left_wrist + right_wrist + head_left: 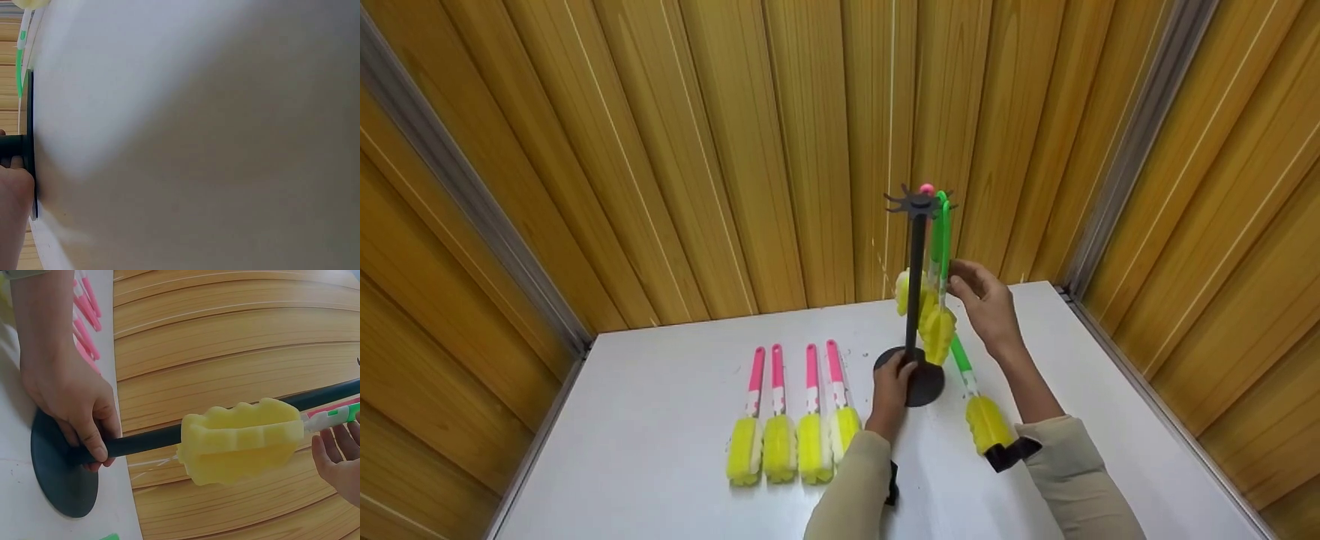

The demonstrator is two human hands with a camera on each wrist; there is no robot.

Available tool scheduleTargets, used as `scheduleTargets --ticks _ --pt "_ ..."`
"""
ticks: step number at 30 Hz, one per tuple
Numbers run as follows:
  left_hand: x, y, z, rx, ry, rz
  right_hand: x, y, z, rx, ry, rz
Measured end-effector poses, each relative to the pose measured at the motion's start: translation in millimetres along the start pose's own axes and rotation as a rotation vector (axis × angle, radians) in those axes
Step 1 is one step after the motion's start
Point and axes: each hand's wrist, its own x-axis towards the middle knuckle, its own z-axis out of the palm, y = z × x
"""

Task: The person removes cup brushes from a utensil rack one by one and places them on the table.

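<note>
A black hook stand (916, 292) with a round base (928, 386) rises from the white table. My left hand (891, 390) grips its pole low down, just above the base; the right wrist view shows fingers and thumb round the pole. Several sponge brushes hang from the top hooks, among them a green-handled one (944, 247) with a yellow sponge head (242, 441), and a pink handle end (928, 189) behind. My right hand (988, 307) is beside the hanging green-handled brush, fingers loosely bent near its handle, not wrapped round it. Whether the fingertips touch it is hard to tell.
Several pink-handled sponge brushes (811, 442) lie in a row left of the stand. One green-handled brush (986, 420) lies on the table (660, 405) to the right, partly behind the right wrist's black camera mount. Wood-look panels (780, 150) enclose the back and sides.
</note>
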Motion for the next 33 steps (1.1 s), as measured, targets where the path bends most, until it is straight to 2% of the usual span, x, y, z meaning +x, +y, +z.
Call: scheduleTargets --ticks 7,15,22,28,33 --pt "-0.3 -0.8 -0.9 0.002 0.0 -0.01 4.8 -0.4 2.0 0.027 -0.023 0.032" --pt "-0.9 -2.0 0.3 -0.01 -0.001 0.003 8.0 -4.4 6.1 0.019 -0.039 -0.01" --pt "-0.2 -1.4 -2.1 0.006 -0.01 0.006 9.3 -5.6 7.9 -0.02 -0.019 0.014" --pt "1.4 -2.0 -2.4 0.01 -0.015 0.001 10.4 -5.9 7.3 -0.014 -0.023 0.011" --pt "1.5 -4.5 -1.6 0.006 -0.011 0.032 7.9 -6.0 7.9 0.011 -0.042 0.017"
